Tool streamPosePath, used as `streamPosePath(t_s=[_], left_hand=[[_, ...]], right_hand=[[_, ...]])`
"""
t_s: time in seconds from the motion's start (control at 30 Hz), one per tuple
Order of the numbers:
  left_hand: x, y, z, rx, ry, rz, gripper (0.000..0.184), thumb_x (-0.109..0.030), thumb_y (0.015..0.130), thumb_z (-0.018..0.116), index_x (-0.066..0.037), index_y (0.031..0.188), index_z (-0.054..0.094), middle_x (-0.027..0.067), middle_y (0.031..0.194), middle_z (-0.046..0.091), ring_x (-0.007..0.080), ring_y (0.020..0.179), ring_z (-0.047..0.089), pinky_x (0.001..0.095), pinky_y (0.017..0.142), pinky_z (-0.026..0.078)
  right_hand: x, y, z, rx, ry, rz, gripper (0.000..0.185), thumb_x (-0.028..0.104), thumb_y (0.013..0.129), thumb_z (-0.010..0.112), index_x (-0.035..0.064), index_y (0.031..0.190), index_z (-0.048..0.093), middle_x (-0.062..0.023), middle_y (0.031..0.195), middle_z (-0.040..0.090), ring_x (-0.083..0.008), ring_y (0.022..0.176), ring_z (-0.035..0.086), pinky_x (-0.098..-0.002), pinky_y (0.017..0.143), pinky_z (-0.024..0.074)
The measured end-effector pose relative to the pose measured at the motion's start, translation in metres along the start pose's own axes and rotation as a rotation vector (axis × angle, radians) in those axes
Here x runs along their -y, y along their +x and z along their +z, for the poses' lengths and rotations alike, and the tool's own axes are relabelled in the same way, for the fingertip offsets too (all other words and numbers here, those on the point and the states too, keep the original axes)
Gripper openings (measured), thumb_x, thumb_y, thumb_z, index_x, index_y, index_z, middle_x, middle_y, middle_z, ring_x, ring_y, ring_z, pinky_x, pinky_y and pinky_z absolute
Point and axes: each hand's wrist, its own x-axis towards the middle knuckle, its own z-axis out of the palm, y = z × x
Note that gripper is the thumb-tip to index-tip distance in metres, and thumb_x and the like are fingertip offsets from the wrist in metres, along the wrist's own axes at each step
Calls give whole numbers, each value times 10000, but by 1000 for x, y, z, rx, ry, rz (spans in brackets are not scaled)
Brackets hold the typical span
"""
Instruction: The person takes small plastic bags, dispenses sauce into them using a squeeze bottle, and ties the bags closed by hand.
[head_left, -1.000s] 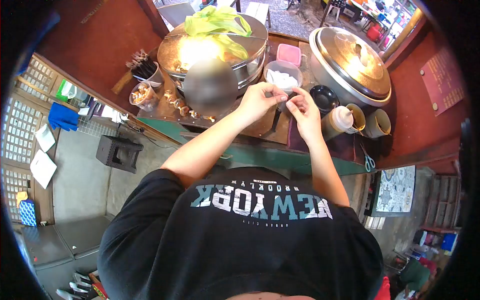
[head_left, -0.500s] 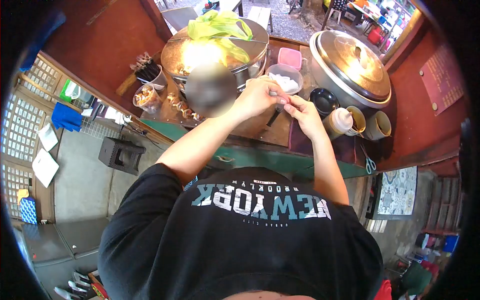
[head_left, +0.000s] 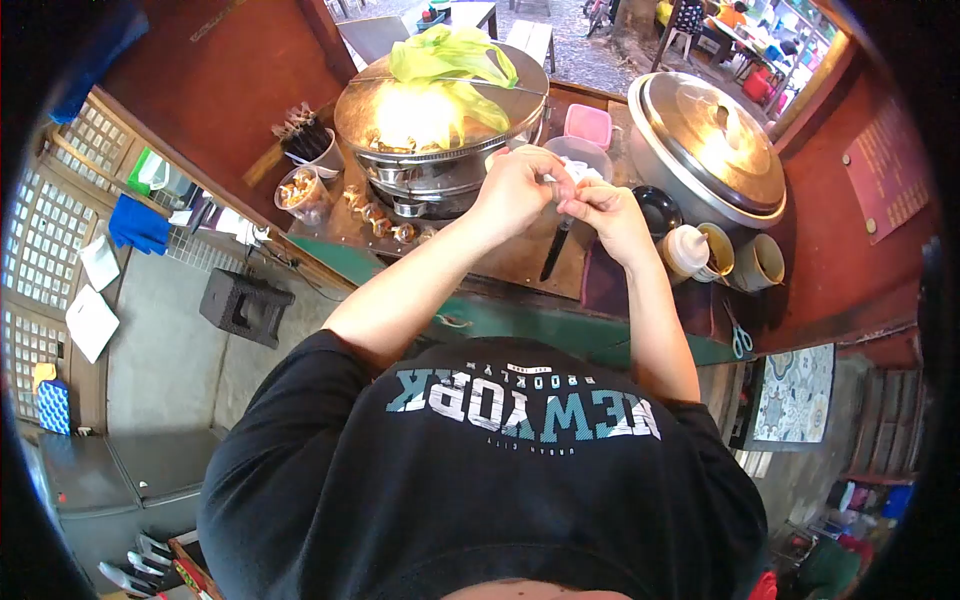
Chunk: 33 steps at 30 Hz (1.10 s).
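Observation:
My left hand (head_left: 520, 190) and my right hand (head_left: 612, 218) meet above the counter, fingertips pinched close together. Between them is something small and pale that I cannot make out. Just beyond my fingers sits a clear plastic tub (head_left: 597, 157) with white contents, partly hidden by my hands. A knife with a black handle (head_left: 553, 256) lies below them on the wooden board (head_left: 500, 265). To the right of my right hand are a black bowl (head_left: 657, 212) and a squeeze bottle (head_left: 685, 250).
A round metal pan (head_left: 425, 170) carries a yellow-green plastic bag (head_left: 455, 60) on its lid. Skewered food (head_left: 375, 218) lies before it, beside a food cup (head_left: 302, 192). At right stand a large lidded pot (head_left: 715, 140), sauce cups (head_left: 757, 262) and scissors (head_left: 738, 330).
My view has shifted slightly, so the counter sits a little lower in the picture. Both hands remain pinched together, with small finger movements. More of the knife handle shows.

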Motion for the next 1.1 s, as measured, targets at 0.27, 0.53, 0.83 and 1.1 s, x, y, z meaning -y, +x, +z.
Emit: streamPosePath(t_s=[0.27, 0.53, 0.83, 1.1], left_hand=[[-16, -1, -9, -115, 14, 59, 123, 10, 683, 692, -92, 744, 722, 47, 821, 675, 199, 908, 628, 348, 875, 453], [-20, 8, -30, 58, -7, 115, 85, -39, 684, 732, -101, 742, 725, 15, 884, 662, 196, 989, 586, 352, 930, 416], [-25, 8, -35, 41, 35, 168, 99, -50, 666, 754, -111, 740, 728, -8, 885, 684, 210, 1048, 582, 358, 977, 408], [-42, 3, -43, -102, 72, 174, 98, -38, 643, 748, -94, 717, 717, 10, 835, 693, 249, 1037, 596, 387, 934, 452]], right_hand=[[9, -2, 12, -47, -83, -52, 132, 109, 844, 711, 1, 917, 724, -3, 845, 591, -100, 812, 526, -243, 759, 422], [11, 0, 6, 45, 174, 21, 160, 134, 839, 717, 10, 937, 729, 8, 849, 624, -97, 807, 544, -259, 752, 433], [28, 13, 7, 63, 100, -97, 132, 107, 819, 728, 16, 915, 735, -10, 848, 632, -112, 801, 551, -264, 746, 437], [38, 13, 11, 75, -92, -98, 129, 92, 814, 740, -1, 902, 727, -9, 887, 624, -98, 837, 557, -248, 770, 442]])
